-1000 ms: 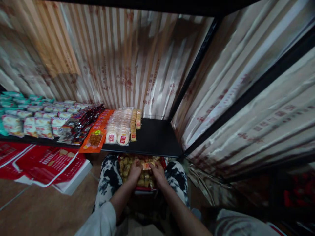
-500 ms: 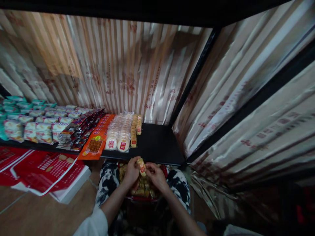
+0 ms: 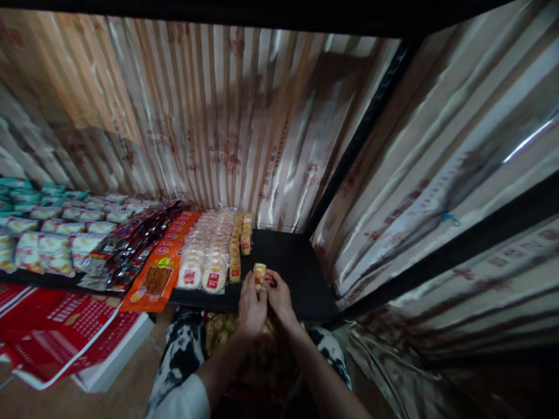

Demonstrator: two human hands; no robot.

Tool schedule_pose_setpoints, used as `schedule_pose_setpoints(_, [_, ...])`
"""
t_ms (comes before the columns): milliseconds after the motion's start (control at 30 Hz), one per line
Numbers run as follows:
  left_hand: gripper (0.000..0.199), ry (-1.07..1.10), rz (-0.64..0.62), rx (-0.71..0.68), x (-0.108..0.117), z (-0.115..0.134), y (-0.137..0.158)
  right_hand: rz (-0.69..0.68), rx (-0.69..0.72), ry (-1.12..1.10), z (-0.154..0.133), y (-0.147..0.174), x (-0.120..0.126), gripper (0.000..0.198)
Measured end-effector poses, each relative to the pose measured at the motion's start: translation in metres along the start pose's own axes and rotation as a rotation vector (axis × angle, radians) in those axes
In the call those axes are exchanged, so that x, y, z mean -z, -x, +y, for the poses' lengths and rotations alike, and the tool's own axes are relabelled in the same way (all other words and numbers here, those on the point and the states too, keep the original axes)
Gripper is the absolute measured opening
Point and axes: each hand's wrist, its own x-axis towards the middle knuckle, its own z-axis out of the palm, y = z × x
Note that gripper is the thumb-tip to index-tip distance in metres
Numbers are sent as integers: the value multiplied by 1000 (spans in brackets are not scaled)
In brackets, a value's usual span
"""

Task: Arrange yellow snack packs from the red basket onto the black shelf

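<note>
Black metal shelf [image 3: 288, 262], bare along its right edge. Beside the row of small yellow snack packets [image 3: 236, 251], near the front edge: one small yellow wrapped snack packet [image 3: 259, 272], pinched closed between left hand [image 3: 252, 305] and right hand [image 3: 278, 297]. Best set upright, snug against that row.

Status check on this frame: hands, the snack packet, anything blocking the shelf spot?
Left hand and right hand both pinch one small yellow snack packet above black shelf front edge. Bare space beside packet row. Nothing blocking.
</note>
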Motion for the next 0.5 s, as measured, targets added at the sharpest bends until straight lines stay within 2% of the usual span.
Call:
schedule_pose_setpoints(200, [51, 119, -93, 136, -19, -1, -30, 0, 49, 9, 5, -43, -26, 23])
schedule_pose_setpoints(500, [56, 226, -52, 282, -21, 1, -70, -51, 21, 174, 6, -76, -46, 31])
